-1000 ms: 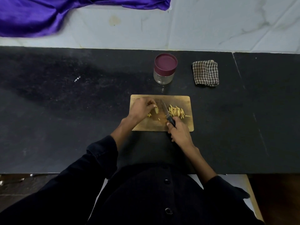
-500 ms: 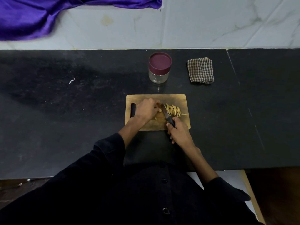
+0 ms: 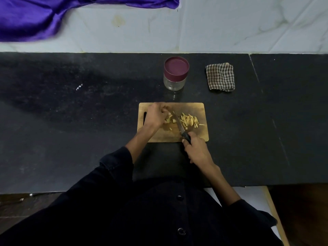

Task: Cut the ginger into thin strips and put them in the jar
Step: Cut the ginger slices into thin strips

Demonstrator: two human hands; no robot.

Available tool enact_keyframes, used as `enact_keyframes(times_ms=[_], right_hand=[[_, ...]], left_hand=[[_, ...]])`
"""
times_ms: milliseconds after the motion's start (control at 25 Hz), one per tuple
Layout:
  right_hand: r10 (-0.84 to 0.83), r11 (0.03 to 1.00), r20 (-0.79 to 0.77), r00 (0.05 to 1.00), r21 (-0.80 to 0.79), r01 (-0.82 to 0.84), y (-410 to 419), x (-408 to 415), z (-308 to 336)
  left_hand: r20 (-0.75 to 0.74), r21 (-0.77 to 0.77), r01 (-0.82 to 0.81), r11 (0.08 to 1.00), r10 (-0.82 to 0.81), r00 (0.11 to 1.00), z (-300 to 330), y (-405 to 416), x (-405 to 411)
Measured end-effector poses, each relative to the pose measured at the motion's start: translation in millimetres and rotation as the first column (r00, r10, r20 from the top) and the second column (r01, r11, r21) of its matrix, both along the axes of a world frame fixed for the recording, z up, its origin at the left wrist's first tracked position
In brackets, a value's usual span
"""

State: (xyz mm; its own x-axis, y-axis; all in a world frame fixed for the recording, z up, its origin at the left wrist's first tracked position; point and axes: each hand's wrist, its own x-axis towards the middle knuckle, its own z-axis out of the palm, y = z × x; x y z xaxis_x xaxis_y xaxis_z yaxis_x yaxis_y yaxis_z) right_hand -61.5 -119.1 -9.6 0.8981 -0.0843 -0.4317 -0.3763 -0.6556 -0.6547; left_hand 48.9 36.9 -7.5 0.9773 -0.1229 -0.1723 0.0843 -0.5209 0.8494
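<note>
A wooden cutting board (image 3: pixel 193 134) lies on the black counter. On its left half my left hand (image 3: pixel 156 115) holds down a small piece of ginger (image 3: pixel 168 118) with curled fingers. My right hand (image 3: pixel 197 150) grips the black handle of a knife (image 3: pixel 179 126), whose blade points away from me just right of the ginger piece. A pile of thin ginger strips (image 3: pixel 189 119) lies right of the blade. Behind the board stands a clear glass jar (image 3: pixel 175 73) with its maroon lid on.
A folded checked cloth (image 3: pixel 220 76) lies right of the jar. The black counter (image 3: pixel 71 121) stretches wide on both sides, with a white tiled wall behind. Purple fabric (image 3: pixel 35 16) hangs at the top left. The counter's front edge runs just before my body.
The view shifted slightly. My left hand slid along the ginger piece and the knife blade moved a little left beside it; the strip pile stayed in place.
</note>
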Motion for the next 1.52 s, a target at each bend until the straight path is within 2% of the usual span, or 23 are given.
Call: enact_keyframes(times_ms=[160,320,640,800,1040,1240,1520], right_hand=[[-0.049,0.998,-0.008,0.999,0.026,0.049,-4.6,0.5,-0.1],[-0.04,0.999,-0.014,0.999,0.019,0.04,-5.0,-0.2,-3.0],[-0.04,0.999,-0.031,0.999,0.014,0.04,-4.0,0.5,-1.8],[-0.047,0.999,-0.042,0.998,0.011,0.047,-3.1,1.3,-0.5],[-0.051,0.999,-0.047,0.998,0.011,0.051,-3.0,0.5,1.3],[-0.041,0.999,-0.044,0.998,0.0,0.041,-1.9,-0.7,3.0],[-0.02,0.999,-0.048,0.999,-0.04,0.018,5.8,-7.0,2.4]], left_hand=[[-0.062,-0.025,0.026,0.999,-0.027,0.998,0.8,-3.2,2.0],[-0.082,0.037,0.088,0.995,-0.084,0.993,1.2,-7.3,4.7],[0.004,0.18,0.07,0.981,-0.072,0.997,-10.9,-12.1,-1.6],[0.002,0.21,0.071,0.975,-0.073,0.997,-14.7,-14.7,-4.7],[0.017,0.34,0.072,0.938,-0.083,0.996,-16.3,-19.8,-10.8],[0.072,0.31,0.042,0.95,-0.067,0.995,-14.4,-17.0,-15.4],[0.061,0.311,0.045,0.949,-0.067,0.996,-18.6,-14.4,-21.6]])
